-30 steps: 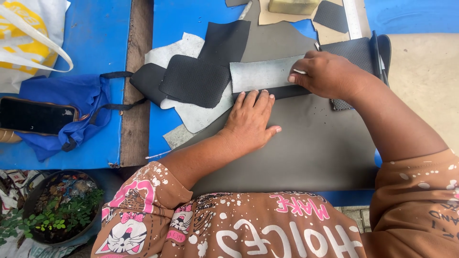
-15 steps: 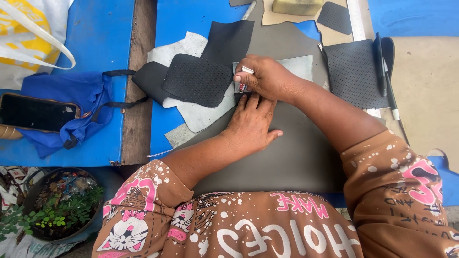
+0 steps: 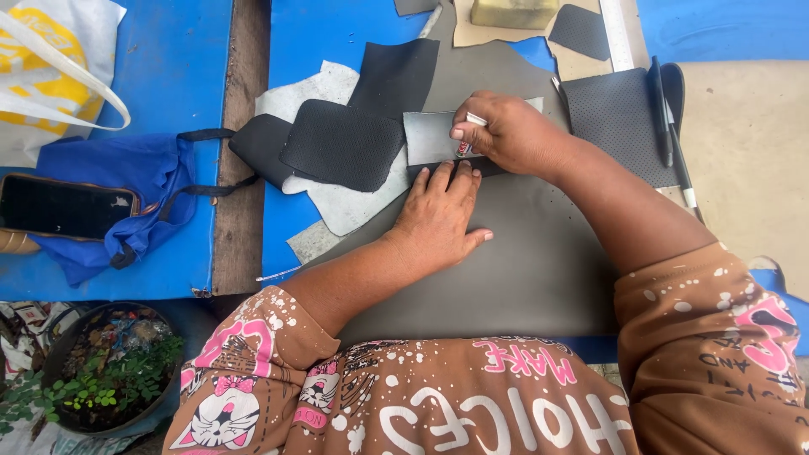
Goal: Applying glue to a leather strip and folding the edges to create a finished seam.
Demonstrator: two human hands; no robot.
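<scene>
Right hand (image 3: 514, 135) slid leftward over grey strip (image 3: 430, 137) (smooth leather).

The right hand (image 3: 510, 135) hides most of a small white tool (image 3: 476, 120) and part of the grey rectangular leather strip (image 3: 430, 136). At the frame's top edge, a yellowish block (image 3: 514, 12) is cut off.

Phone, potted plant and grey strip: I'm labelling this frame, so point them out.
Phone (image 3: 61, 207), head view, middle of its dark screen.
Potted plant (image 3: 101, 389), head view, on its green leaves.
Grey strip (image 3: 428, 138), head view, bare left part.
</scene>
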